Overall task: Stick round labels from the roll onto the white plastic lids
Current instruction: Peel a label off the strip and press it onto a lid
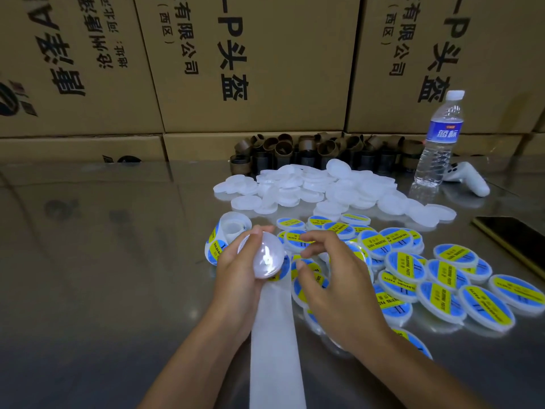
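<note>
The left grip (239,261) has its fingers curled round a bare white lid (264,258), holding it just right of the roll (224,240) and above the bench (103,261). The roll stands on edge on the bench. Its empty backing strip (277,349) runs from the roll, under the held lid, toward the person.

The right grip (333,278) is a little further right of the roll. Its fingers are curled, with thumb and forefinger tips close together beside the lid. I cannot tell whether they pinch a label.

Labelled lids (427,270) lie spread to the right of the roll. A heap of bare lids (309,187) lies behind the roll and to its right. Beyond the heap are brown cores (309,149) and a bottle (439,140). A phone (513,240) lies far right of the roll.
</note>
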A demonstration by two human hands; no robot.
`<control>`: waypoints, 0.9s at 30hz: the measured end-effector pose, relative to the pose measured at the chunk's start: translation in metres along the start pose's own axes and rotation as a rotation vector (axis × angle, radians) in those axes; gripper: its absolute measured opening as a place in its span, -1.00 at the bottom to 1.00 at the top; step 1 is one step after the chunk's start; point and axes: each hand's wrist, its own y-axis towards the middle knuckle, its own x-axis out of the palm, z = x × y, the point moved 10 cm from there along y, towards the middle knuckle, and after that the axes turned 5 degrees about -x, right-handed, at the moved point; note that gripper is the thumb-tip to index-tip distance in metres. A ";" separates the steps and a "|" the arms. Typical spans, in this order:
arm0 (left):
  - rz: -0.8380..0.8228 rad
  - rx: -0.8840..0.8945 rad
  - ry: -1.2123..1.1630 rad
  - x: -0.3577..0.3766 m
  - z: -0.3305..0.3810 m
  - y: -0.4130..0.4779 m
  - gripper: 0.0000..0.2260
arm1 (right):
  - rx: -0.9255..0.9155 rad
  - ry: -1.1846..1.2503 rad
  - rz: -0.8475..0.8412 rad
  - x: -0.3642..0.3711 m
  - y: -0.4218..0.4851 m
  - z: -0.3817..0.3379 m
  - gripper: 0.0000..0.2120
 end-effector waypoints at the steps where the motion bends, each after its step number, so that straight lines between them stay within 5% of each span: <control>1: 0.006 0.003 -0.010 -0.001 0.001 0.000 -0.78 | 0.002 -0.080 -0.053 0.005 0.000 0.003 -0.66; 6: 0.022 -0.012 -0.038 -0.003 -0.001 0.002 -0.76 | -0.021 -0.288 -0.172 0.019 0.005 0.008 -0.68; 14: -0.037 -0.017 -0.018 0.005 0.001 -0.002 -0.82 | 0.182 0.095 -0.128 0.018 0.011 0.022 -0.68; 20: -0.039 -0.006 -0.053 0.001 0.007 0.000 -0.64 | 0.214 0.280 0.122 -0.009 0.010 0.026 -0.74; 27: 0.058 -0.015 0.011 -0.012 0.003 0.003 -0.87 | 0.202 0.367 0.279 -0.025 0.007 0.031 -0.72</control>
